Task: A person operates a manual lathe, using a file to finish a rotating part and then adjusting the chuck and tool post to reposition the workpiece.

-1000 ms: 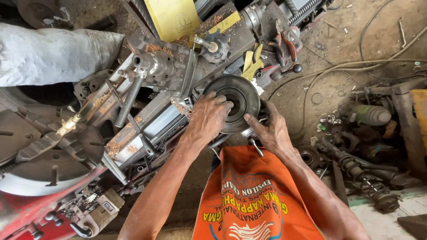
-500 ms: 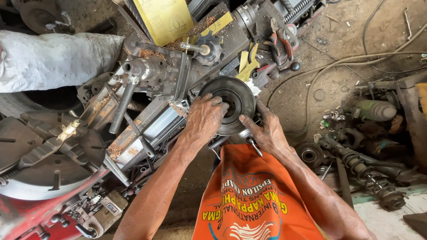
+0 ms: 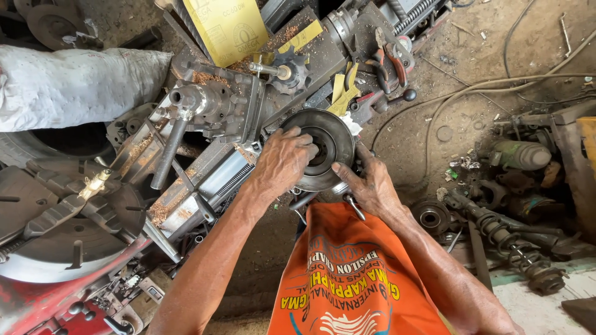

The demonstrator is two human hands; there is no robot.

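Cluttered, greasy workshop floor [image 3: 434, 133] strewn with cables and worn parts; grimy metal lathe [image 3: 211, 124] stretched far left. Round dark steel pulley disc [image 3: 329, 146] at centre, against the lathe's near edge. Left hand [image 3: 284, 162] spread over its face, fingers curled on the rim. Right hand [image 3: 367, 186] clasped round its near right edge. Orange printed shirt [image 3: 351, 279] below.

- My left hand [image 3: 282, 162] covers the near-left part of the round metal disc [image 3: 328, 144], so I can't see the rim there.
- My right hand [image 3: 371, 186] hides the disc's lower edge and whatever carries it.
- The orange cloth [image 3: 354, 279] runs off the bottom edge.
- The yellow sheet [image 3: 226, 25] is cut by the top edge.
- The big chuck plate [image 3: 68, 242] is cropped at the left.
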